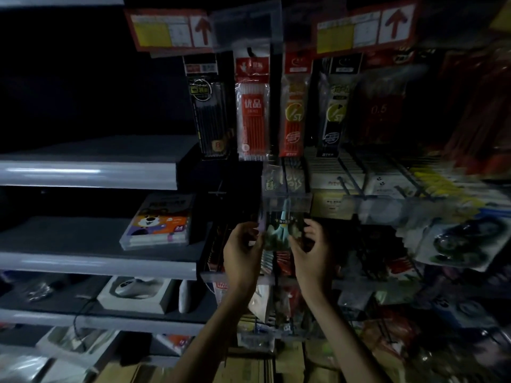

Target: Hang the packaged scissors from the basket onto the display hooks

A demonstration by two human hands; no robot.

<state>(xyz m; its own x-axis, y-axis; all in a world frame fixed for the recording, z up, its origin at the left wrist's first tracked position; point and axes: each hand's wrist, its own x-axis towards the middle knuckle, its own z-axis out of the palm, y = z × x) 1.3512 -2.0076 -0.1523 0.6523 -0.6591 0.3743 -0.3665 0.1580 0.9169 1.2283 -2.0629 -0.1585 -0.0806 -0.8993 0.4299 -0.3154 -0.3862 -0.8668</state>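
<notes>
A packaged pair of scissors (282, 229) with pale blue-green handles in a dark card pack hangs upright between my hands, just below a clear hook label holder (287, 201). My left hand (242, 250) pinches the pack's left edge with curled fingers. My right hand (312, 251) holds its right edge, thumb and fingers curled round it. The hook itself is hard to make out in the dim, blurred view. No basket is in view.
Packs of pen refills (253, 106) hang on hooks above. Grey shelves (91, 175) on the left carry a marker box (160, 222) and a boxed mouse (135, 293). More hanging packs (456, 244) crowd the right; cardboard boxes (249, 366) sit below.
</notes>
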